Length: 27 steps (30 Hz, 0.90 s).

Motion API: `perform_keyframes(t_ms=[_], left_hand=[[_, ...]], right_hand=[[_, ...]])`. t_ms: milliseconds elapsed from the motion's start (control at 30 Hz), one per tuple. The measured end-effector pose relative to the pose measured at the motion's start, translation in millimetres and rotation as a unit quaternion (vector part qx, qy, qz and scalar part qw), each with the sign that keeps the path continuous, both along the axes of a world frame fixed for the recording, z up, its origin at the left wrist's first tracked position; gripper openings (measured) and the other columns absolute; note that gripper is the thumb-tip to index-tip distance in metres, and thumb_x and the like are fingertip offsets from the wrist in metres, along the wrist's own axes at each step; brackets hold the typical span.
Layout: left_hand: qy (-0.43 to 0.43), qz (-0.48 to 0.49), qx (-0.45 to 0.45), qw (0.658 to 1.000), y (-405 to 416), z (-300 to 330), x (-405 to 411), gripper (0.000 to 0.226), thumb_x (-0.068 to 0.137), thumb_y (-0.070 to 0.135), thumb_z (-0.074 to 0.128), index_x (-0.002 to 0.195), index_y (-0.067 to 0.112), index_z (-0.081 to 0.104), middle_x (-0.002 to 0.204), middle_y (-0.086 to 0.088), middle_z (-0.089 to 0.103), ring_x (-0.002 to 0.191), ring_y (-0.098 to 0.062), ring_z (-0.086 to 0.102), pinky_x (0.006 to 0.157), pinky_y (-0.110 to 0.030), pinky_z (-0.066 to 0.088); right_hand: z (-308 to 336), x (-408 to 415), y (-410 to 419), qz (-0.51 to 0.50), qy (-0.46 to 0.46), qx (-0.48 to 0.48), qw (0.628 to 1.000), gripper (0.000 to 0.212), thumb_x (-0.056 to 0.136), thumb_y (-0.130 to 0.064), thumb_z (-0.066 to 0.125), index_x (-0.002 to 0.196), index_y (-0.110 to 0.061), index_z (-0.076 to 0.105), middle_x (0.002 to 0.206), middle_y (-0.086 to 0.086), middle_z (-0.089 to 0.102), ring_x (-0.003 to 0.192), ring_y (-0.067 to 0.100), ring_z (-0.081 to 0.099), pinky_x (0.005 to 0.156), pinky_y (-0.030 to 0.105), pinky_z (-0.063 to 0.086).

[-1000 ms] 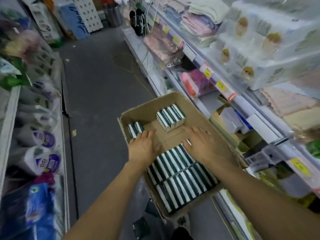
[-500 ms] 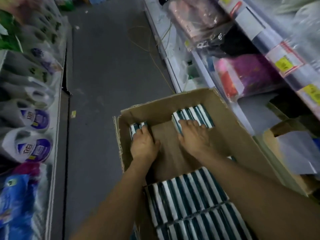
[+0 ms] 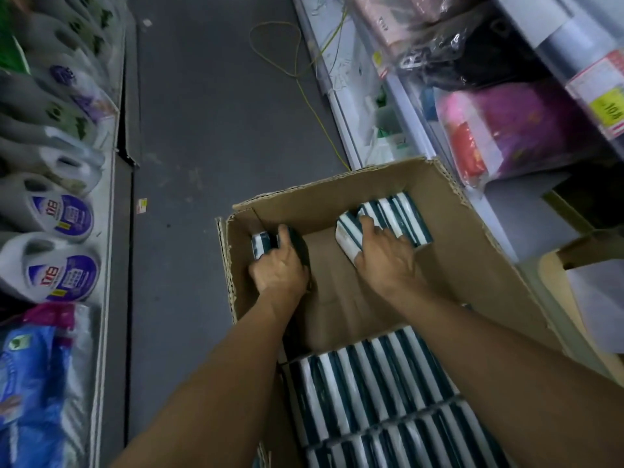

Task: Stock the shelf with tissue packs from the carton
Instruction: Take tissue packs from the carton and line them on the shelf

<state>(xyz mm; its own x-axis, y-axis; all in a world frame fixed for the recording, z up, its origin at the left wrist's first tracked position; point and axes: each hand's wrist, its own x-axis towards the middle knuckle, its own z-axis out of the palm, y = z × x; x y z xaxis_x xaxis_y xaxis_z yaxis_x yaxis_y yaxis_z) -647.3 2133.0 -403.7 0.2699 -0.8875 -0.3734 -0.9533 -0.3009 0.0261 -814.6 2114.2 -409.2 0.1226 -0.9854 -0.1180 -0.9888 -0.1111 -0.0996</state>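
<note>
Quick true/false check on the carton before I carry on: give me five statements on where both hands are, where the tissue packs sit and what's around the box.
1. The left hand grips the small bundle of packs at the far left corner of the carton. True.
2. The right hand rests on the shelf. False: it grips the larger bundle inside the carton.
3. The carton is empty. False: rows of packs fill its near end.
4. Bare cardboard shows between the hands. True.
5. Detergent bottles stand on the right. False: they are on the left.
</note>
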Motion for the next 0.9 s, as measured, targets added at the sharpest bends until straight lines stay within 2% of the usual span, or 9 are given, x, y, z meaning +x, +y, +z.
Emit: perform_keyframes(t_ms=[133, 233, 300, 367, 467, 533, 633, 767, 900], left_hand=[[0.108, -0.008, -0.037, 0.993, 18, 26, 0, 0.070, 0.099, 0.031, 0.047, 0.154, 0.045, 0.007, 0.106, -0.006, 0.049, 0.084, -0.025, 0.056, 0.066, -0.036, 0.047], [0.254, 0.034, -0.059, 0.965, 37, 47, -3, 0.042, 0.102, 0.025, 0.042, 0.141, 0.041, 0.049, 0.122, -0.007, 0.056, 0.093, -0.030, 0.064, 0.082, -0.039, 0.056], [0.346, 0.082, -0.074, 0.931, 55, 71, -11, 0.033, 0.103, 0.023, 0.044, 0.125, 0.034, 0.066, 0.108, 0.000, 0.066, 0.092, -0.026, 0.066, 0.083, -0.044, 0.057], [0.419, 0.126, -0.077, 0.896, 74, 99, -22, 0.026, 0.102, 0.034, 0.048, 0.112, 0.031, 0.071, 0.086, 0.010, 0.067, 0.085, -0.020, 0.068, 0.079, -0.046, 0.058], [0.541, 0.196, -0.038, 0.817, 103, 141, -33, 0.054, 0.085, 0.076, 0.050, 0.089, 0.029, 0.075, 0.081, 0.003, 0.074, 0.080, -0.019, 0.070, 0.077, -0.042, 0.056], [0.573, 0.210, -0.017, 0.792, 121, 166, -37, 0.056, 0.074, 0.081, 0.059, 0.077, 0.027, 0.073, 0.076, -0.003, 0.073, 0.074, -0.025, 0.070, 0.074, -0.044, 0.057], [0.575, 0.224, -0.019, 0.787, 143, 197, -43, 0.039, 0.081, 0.056, 0.073, 0.086, 0.018, 0.073, 0.081, -0.009, 0.069, 0.077, -0.029, 0.070, 0.075, -0.053, 0.061], [0.598, 0.205, -0.032, 0.774, 178, 233, -52, 0.016, 0.093, 0.024, 0.066, 0.090, 0.009, 0.067, 0.072, -0.005, 0.064, 0.059, -0.017, 0.062, 0.054, -0.031, 0.056], [0.622, 0.144, -0.052, 0.768, 213, 269, -56, 0.010, 0.093, 0.016, 0.063, 0.085, 0.012, 0.064, 0.070, -0.001, 0.070, 0.060, -0.017, 0.065, 0.062, -0.034, 0.056]], right_hand=[[31, -11, 24, -0.040, -0.118, -0.011, 0.992, 0.050, 0.089, -0.026, 0.057, 0.135, -0.018, 0.039, 0.110, 0.011, 0.062, 0.101, 0.028, 0.057, 0.083, 0.040, 0.044], [57, -17, 49, -0.060, -0.203, -0.044, 0.976, 0.046, 0.089, -0.024, 0.058, 0.132, -0.019, 0.043, 0.115, 0.012, 0.060, 0.104, 0.029, 0.056, 0.075, 0.041, 0.049], [76, -16, 69, -0.052, -0.228, -0.078, 0.969, 0.048, 0.086, -0.021, 0.063, 0.131, -0.020, 0.046, 0.116, 0.010, 0.061, 0.107, 0.028, 0.055, 0.075, 0.042, 0.050], [96, -15, 93, -0.021, -0.227, -0.117, 0.966, 0.055, 0.078, -0.019, 0.072, 0.128, -0.021, 0.048, 0.112, 0.007, 0.063, 0.104, 0.027, 0.055, 0.072, 0.043, 0.052], [121, -16, 128, 0.046, -0.180, -0.190, 0.964, 0.067, 0.065, -0.019, 0.083, 0.122, -0.021, 0.049, 0.104, 0.000, 0.065, 0.098, 0.022, 0.051, 0.075, 0.040, 0.050], [137, -18, 150, 0.084, -0.154, -0.228, 0.958, 0.066, 0.064, -0.022, 0.084, 0.120, -0.021, 0.050, 0.102, -0.001, 0.065, 0.098, 0.021, 0.051, 0.079, 0.039, 0.042], [165, -21, 183, 0.120, -0.151, -0.280, 0.940, 0.042, 0.076, -0.026, 0.068, 0.115, -0.020, 0.055, 0.100, -0.002, 0.065, 0.094, 0.021, 0.057, 0.075, 0.033, 0.032], [205, -28, 230, 0.142, -0.165, -0.290, 0.932, 0.038, 0.084, -0.039, 0.059, 0.117, -0.021, 0.054, 0.105, -0.004, 0.065, 0.099, 0.017, 0.059, 0.080, 0.032, 0.038], [254, -49, 287, -0.046, -0.324, -0.260, 0.909, 0.039, 0.091, -0.049, 0.058, 0.122, -0.026, 0.054, 0.111, -0.020, 0.055, 0.107, 0.011, 0.050, 0.088, 0.036, 0.043]])
